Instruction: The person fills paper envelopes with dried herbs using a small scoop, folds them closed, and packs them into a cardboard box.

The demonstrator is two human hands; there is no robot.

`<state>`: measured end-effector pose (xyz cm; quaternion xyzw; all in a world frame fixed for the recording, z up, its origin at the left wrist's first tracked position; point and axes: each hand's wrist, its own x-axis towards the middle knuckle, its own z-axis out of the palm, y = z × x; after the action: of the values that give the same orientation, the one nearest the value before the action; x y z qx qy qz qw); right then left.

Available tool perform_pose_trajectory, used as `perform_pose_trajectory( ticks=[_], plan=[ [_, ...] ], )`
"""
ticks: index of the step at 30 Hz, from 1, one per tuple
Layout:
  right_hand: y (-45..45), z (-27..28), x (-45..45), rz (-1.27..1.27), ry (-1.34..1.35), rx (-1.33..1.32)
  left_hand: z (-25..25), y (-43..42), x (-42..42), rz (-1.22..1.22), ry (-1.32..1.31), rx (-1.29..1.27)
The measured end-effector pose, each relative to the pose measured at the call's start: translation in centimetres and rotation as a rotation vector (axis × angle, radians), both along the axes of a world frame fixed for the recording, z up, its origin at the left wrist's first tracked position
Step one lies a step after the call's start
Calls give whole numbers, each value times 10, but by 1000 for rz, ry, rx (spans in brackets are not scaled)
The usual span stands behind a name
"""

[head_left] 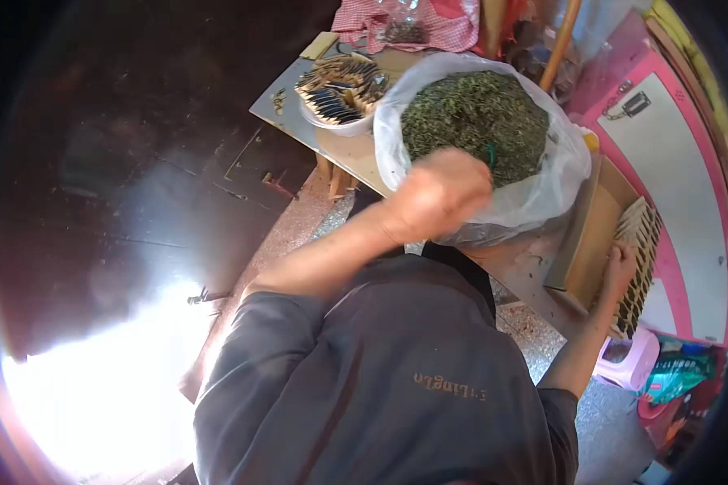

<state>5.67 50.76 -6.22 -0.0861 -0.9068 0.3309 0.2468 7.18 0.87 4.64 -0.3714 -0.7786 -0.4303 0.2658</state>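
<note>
My left hand (pixel 445 194), blurred by motion, is closed in a fist over the near rim of a white plastic bag (pixel 570 182). Dark green dried leaf (pixel 477 109) fills the bag, and a thin green object (pixel 492 153) shows just beyond my knuckles. What the fist holds is hidden. On the right, my right hand (pixel 620 267) has its fingers curled among rows of small, pale, dark-edged pieces (pixel 639 230), which stand packed beside a long brown cardboard box (pixel 603 210). Whatever it pinches is too small to make out.
A white bowl (pixel 344 125) holds dark and tan strip-like pieces on the table's left. Pink checked cloth (pixel 360 20) lies at the back. A pink-and-white cabinet (pixel 659 153) borders the right side, with a pink container (pixel 629 360) below. A dark surface (pixel 121 162) spans the left.
</note>
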Motion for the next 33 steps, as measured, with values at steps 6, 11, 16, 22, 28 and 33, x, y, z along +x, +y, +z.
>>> perform_pose_trajectory(
  ticks=[6,11,16,22,28,33],
  plan=[
    [-49,22,21,-14,153,-137,-17,-116,-27,674,-36,-102],
    [-61,24,30,37,108,-169,-22,-174,-57,881,-68,-268],
    [-71,18,33,49,77,-225,-16,-185,-90,885,-78,-438],
    [-82,21,44,95,36,-137,-20,-189,-114,812,-140,-774],
    [-90,20,48,78,33,-167,-9,-187,-124,749,-210,-884],
    [-89,14,49,76,28,-153,-4,-187,-130,680,-236,-919]
  ],
)
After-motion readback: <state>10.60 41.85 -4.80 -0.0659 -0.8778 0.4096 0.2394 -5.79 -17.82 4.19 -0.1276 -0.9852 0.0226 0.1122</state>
